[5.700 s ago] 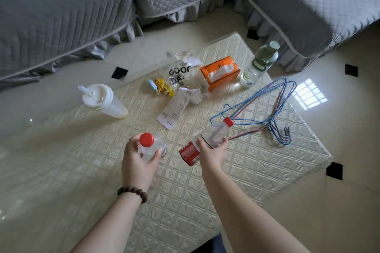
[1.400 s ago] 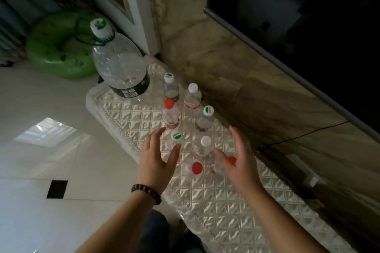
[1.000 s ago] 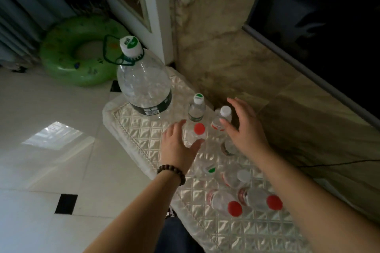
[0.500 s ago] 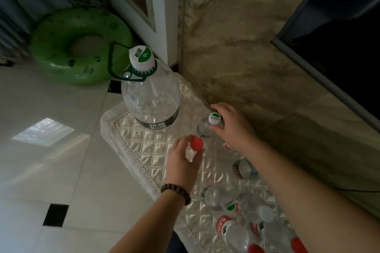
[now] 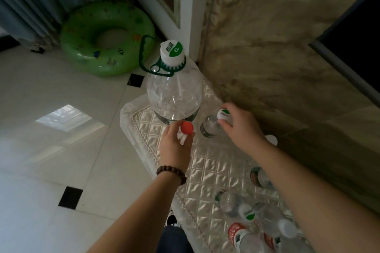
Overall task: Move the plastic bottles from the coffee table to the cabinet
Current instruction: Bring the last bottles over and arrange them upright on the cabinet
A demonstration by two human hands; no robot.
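**Both hands on bottles at the cabinet**

Left hand grips the red-capped bottle on the quilted cabinet top, just beside the big jug. Right hand pinches the green-and-white-capped bottle at its neck.

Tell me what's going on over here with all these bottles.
A person is arranging plastic bottles on the quilted cabinet top by the marble wall. The left hand grips a red-capped bottle beside the big water jug. The right hand holds a small bottle with a green-and-white cap by its top. More small bottles stand clustered nearer the person.
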